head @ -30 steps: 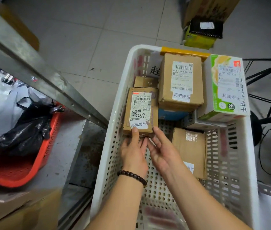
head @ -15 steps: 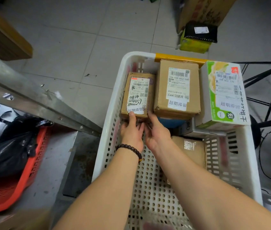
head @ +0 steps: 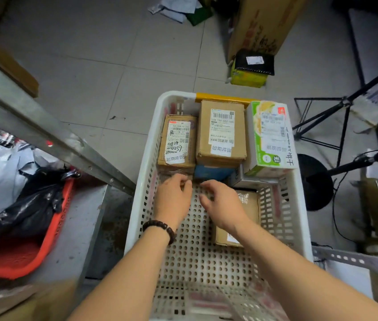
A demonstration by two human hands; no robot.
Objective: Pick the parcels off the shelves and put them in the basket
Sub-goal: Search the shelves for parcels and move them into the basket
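Observation:
A white perforated basket (head: pixel 145 179) stands on the floor in front of me. At its far end lie a small brown labelled parcel (head: pixel 177 141), a larger brown parcel (head: pixel 221 130) and a green-and-white box (head: pixel 270 137). A blue item (head: pixel 211 172) shows under the larger parcel. Another brown parcel (head: pixel 248 205) lies by the right wall, partly hidden by my right arm. My left hand (head: pixel 173 198), with a bead bracelet at the wrist, hovers just short of the small parcel with loosely curled fingers, holding nothing. My right hand (head: pixel 222 205) hangs beside it, empty.
A metal shelf rail (head: pixel 44 135) slants across the left. Below it sit an orange basket (head: pixel 32 246) with black and grey bags. Beyond the basket stand a large carton (head: pixel 262 26) and a yellow box under a black packet (head: pixel 253 63). Tripod legs (head: pixel 336 112) stand at right.
Both hands pushed the small brown parcel to the basket's far end beside the larger one, then let go and drew back a little toward me.

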